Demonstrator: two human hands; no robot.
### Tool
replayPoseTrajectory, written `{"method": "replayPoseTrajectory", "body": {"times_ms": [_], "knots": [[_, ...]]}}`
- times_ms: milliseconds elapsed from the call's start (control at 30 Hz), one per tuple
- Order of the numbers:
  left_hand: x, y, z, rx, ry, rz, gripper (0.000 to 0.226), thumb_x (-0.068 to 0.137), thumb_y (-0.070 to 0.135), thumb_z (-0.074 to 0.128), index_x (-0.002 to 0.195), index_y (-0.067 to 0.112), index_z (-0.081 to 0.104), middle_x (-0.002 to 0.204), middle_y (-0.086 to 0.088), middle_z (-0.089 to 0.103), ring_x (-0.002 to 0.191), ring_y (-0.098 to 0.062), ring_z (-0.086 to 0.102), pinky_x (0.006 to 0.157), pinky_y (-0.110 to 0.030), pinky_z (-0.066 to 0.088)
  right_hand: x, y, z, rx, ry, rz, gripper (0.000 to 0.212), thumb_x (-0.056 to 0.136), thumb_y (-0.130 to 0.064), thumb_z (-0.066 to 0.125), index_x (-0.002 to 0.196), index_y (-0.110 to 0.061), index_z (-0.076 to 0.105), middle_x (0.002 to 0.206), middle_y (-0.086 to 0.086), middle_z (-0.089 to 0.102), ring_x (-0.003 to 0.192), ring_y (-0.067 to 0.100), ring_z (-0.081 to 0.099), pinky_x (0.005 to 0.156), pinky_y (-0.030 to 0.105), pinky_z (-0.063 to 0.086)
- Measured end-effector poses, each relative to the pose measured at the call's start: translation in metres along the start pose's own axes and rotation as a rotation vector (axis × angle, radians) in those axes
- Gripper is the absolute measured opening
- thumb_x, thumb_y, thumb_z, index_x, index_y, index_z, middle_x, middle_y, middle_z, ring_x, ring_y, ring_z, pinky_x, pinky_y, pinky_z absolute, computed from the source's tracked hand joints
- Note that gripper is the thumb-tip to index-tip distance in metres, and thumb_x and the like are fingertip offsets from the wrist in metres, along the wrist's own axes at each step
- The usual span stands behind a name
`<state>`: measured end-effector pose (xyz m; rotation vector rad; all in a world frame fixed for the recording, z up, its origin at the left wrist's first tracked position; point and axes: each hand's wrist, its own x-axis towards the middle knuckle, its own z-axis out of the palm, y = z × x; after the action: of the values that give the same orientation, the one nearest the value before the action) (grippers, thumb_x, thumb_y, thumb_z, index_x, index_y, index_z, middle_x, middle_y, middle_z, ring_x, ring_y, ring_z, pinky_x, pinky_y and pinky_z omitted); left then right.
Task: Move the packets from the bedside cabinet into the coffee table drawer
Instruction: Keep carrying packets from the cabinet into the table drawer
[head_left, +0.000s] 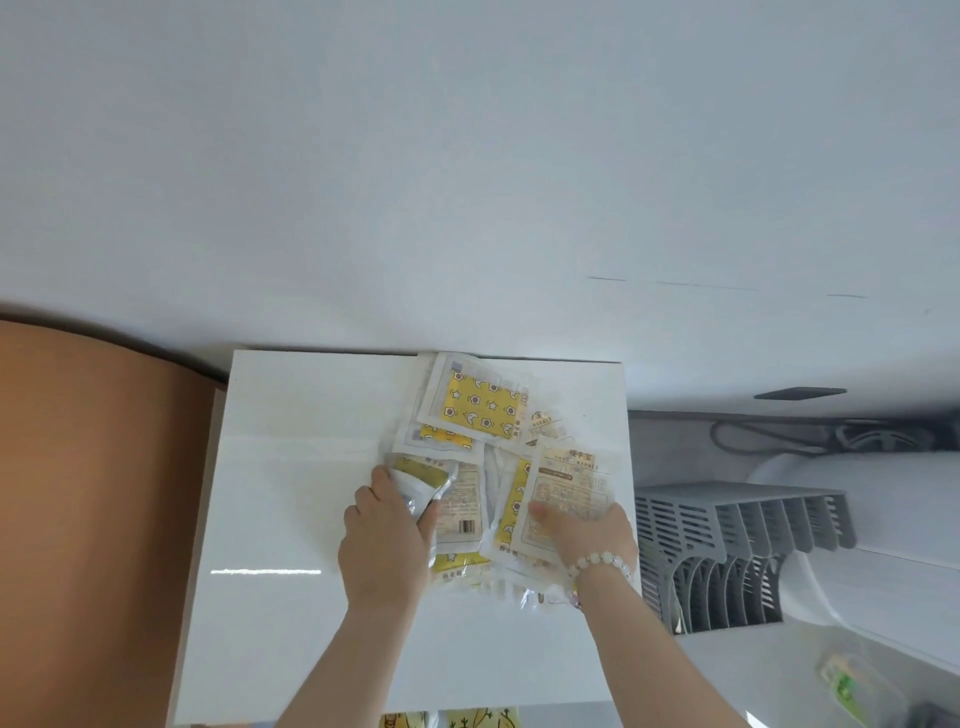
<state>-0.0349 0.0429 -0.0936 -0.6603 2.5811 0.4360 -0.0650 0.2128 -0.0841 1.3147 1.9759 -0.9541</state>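
Brown panel (93, 493): stood at the far left, up against the cabinet's side.
Bedside cabinet (291, 467): its glossy white top was backed against the wall.
Left hand (387, 540): its fingers were curled round a crumpled packet (421, 480) at the pile's left edge.
Packets (478, 410): lay heaped and overlapping on the cabinet top, toward its back right (a yellow star-print one was uppermost).
Right hand (587, 535): its thumb pinched down on a hand-warmer packet (569, 486), with the fingers hidden beneath; a bead bracelet (597, 564) circled the wrist.
Grey rack (727, 525): sat just right of the cabinet, lower down.
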Motion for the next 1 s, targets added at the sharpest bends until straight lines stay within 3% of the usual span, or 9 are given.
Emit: {"method": "replayPoseTrajectory", "body": {"times_ms": [67, 133, 300, 467, 667, 767, 833, 933, 1000], "knots": [[0.005, -0.004, -0.007, 0.01, -0.014, -0.024, 0.069, 0.091, 0.045, 0.053, 0.14, 0.003, 0.03, 0.107, -0.009, 0.058, 0.092, -0.024, 0.062, 0.062, -0.029, 0.047, 0.0, 0.002, 0.002, 0.008, 0.011, -0.021, 0.059, 0.065, -0.042, 0.082, 0.104, -0.018, 0.045, 0.091, -0.003, 0.052, 0.085, 0.021, 0.051, 0.078, 0.035, 0.047], [0.009, -0.01, -0.008, -0.017, 0.006, -0.028, 0.065, 0.094, 0.041, 0.047, 0.142, 0.006, 0.022, 0.115, -0.008, 0.057, 0.099, -0.024, 0.062, 0.069, -0.03, 0.048, -0.001, 0.002, 0.004, 0.036, 0.007, -0.027, 0.057, 0.065, -0.04, 0.083, 0.101, -0.018, 0.044, 0.09, -0.002, 0.051, 0.085, 0.022, 0.051, 0.078, 0.036, 0.047], [0.009, -0.013, -0.012, -0.233, -0.078, -0.209, 0.046, 0.091, 0.024, 0.054, 0.128, 0.003, 0.036, 0.098, -0.01, 0.059, 0.083, -0.031, 0.058, 0.062, -0.03, 0.039, 0.001, 0.011, 0.008, 0.108, -0.028, -0.024, 0.069, 0.06, -0.042, 0.085, 0.115, -0.014, 0.055, 0.11, 0.004, 0.063, 0.102, 0.026, 0.06, 0.087, 0.041, 0.051], [-0.001, -0.027, -0.022, -0.459, -0.115, -0.351, 0.044, 0.086, 0.018, 0.062, 0.125, 0.005, 0.045, 0.09, -0.003, 0.051, 0.077, -0.024, 0.048, 0.066, -0.029, 0.036, -0.009, 0.019, 0.003, 0.154, -0.044, -0.018, 0.071, 0.06, -0.043, 0.085, 0.118, -0.015, 0.055, 0.111, 0.004, 0.063, 0.104, 0.026, 0.06, 0.085, 0.04, 0.051], [-0.025, -0.023, -0.053, -0.576, -0.138, -0.314, 0.041, 0.082, 0.018, 0.065, 0.119, 0.011, 0.05, 0.088, 0.001, 0.054, 0.08, -0.022, 0.052, 0.067, -0.029, 0.039, -0.043, 0.018, -0.009, 0.28, -0.105, -0.038, 0.059, 0.059, -0.039, 0.086, 0.107, -0.018, 0.058, 0.102, 0.002, 0.065, 0.095, 0.024, 0.062, 0.082, 0.038, 0.051], [-0.042, -0.009, -0.079, -0.631, -0.186, -0.261, 0.036, 0.08, 0.019, 0.066, 0.112, 0.014, 0.052, 0.087, 0.002, 0.057, 0.083, -0.022, 0.057, 0.071, -0.031, 0.046, -0.071, 0.011, -0.021, 0.341, -0.155, -0.057, 0.063, 0.045, -0.043, 0.087, 0.099, -0.022, 0.061, 0.097, 0.001, 0.068, 0.091, 0.024, 0.065, 0.081, 0.042, 0.055], [-0.053, 0.004, -0.1, -0.687, -0.218, -0.212, 0.027, 0.078, 0.017, 0.066, 0.103, 0.014, 0.056, 0.086, 0.001, 0.061, 0.079, -0.019, 0.06, 0.065, -0.029, 0.049, -0.089, 0.006, -0.034, 0.39, -0.193, -0.083, 0.063, 0.04, -0.041, 0.088, 0.095, -0.023, 0.063, 0.092, 0.0, 0.07, 0.087, 0.024, 0.068, 0.08, 0.044, 0.057], [-0.072, 0.027, -0.131, -0.781, -0.23, -0.139, 0.018, 0.078, 0.015, 0.07, 0.092, 0.016, 0.06, 0.085, -0.001, 0.064, 0.074, -0.013, 0.061, 0.049, -0.018, 0.042, -0.116, -0.001, -0.062, 0.427, -0.222, -0.119, 0.051, 0.052, -0.029, 0.09, 0.094, -0.02, 0.063, 0.09, 0.001, 0.071, 0.086, 0.023, 0.068, 0.08, 0.043, 0.057], [-0.083, 0.043, -0.152, -0.829, -0.229, -0.103, 0.017, 0.074, 0.016, 0.074, 0.087, 0.015, 0.063, 0.085, -0.005, 0.067, 0.076, -0.018, 0.062, 0.055, -0.022, 0.044, -0.127, -0.004, -0.084, 0.467, -0.218, -0.137, 0.048, 0.056, -0.025, 0.09, 0.094, -0.019, 0.062, 0.09, 0.002, 0.07, 0.086, 0.023, 0.067, 0.08, 0.041, 0.057]]}}
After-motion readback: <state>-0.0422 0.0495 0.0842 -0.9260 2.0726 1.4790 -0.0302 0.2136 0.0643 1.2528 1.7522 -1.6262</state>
